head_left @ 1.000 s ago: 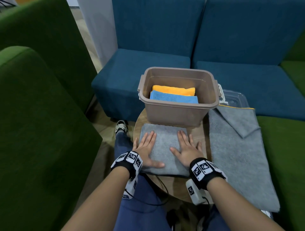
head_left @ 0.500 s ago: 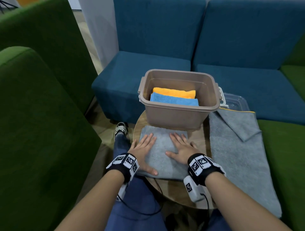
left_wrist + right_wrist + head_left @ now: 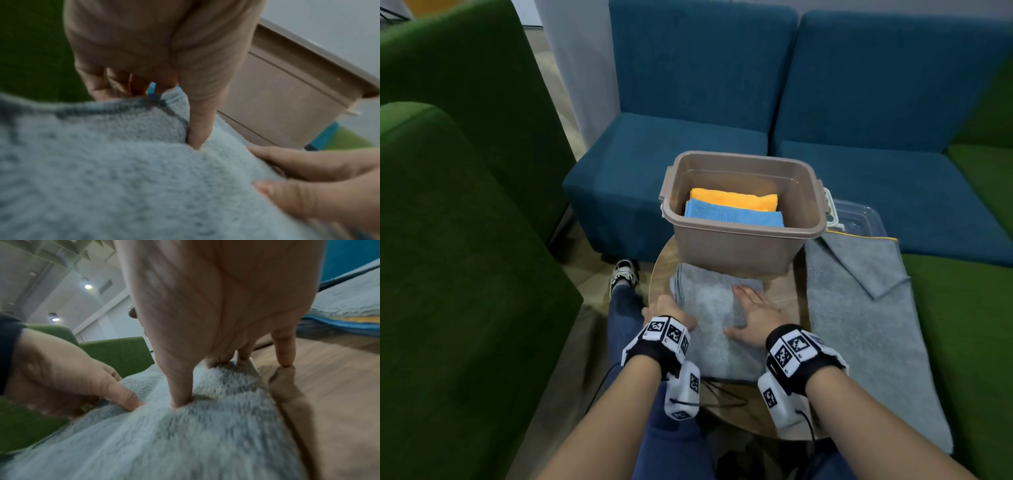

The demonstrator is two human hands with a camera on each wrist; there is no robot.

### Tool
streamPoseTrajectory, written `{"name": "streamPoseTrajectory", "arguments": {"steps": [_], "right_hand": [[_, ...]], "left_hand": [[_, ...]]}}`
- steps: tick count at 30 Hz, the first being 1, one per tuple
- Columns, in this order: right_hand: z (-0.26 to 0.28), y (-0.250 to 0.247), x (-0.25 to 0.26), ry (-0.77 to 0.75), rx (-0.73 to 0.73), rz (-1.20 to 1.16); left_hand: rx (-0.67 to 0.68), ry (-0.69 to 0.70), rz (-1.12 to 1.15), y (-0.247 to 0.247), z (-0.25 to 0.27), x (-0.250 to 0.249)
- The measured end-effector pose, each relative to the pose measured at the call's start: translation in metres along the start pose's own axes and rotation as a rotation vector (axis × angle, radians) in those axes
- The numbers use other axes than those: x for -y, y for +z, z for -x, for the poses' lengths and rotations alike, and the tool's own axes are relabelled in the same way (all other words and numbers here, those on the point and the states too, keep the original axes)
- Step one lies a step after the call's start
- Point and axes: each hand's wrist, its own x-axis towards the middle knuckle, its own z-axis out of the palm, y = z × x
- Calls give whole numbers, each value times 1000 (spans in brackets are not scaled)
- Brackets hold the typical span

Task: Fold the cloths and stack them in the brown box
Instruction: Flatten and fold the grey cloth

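Head view shows the folded grey cloth [image 3: 717,325] lying on the round wooden table [image 3: 784,294], just in front of the brown box [image 3: 736,250] and touching its near wall. At the cloth's left edge the left hand [image 3: 666,313] has its fingers [image 3: 98,86] curled down over the hem and its thumb pressed into the top, so it grips the folded layers; a small blue tag shows between the fingertips in the left wrist view. On the cloth's right half rests the right hand [image 3: 755,317], its fingers [image 3: 180,386] straight and spread and holding nothing; the thumb presses into the pile and the little finger reaches past the edge to touch the tabletop. Inside the box a blue cloth [image 3: 734,216] lies against an orange cloth [image 3: 732,200] behind it. To the right, a larger grey towel [image 3: 866,329] is spread out, one corner turned over, with a clear lid [image 3: 859,219] behind it. Blue sofa seats [image 3: 722,85] stand beyond the box, and green seats [image 3: 465,240] at the left.
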Motion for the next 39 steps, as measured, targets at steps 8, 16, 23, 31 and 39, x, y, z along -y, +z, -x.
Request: {"name": "streamPoseTrajectory", "arguments": {"steps": [8,16,23,31,39], "right_hand": [[11,-34,20,-193,-269,-113],[49,-79,20,-471,-598,7],[67,-89,-21,-577,-466,-200],[80,-79,-19,-603,-371,-439],[84,-79,-44,-500,-514,-680]], "left_hand": [[61,386,-6,-6,20,-21],[53,940,-215,-52,50,-49],[113,1092,-92,-80,49,-64],[106,1095,-91,-79,43,-68],[83,955,72,-77,22,-25]]}}
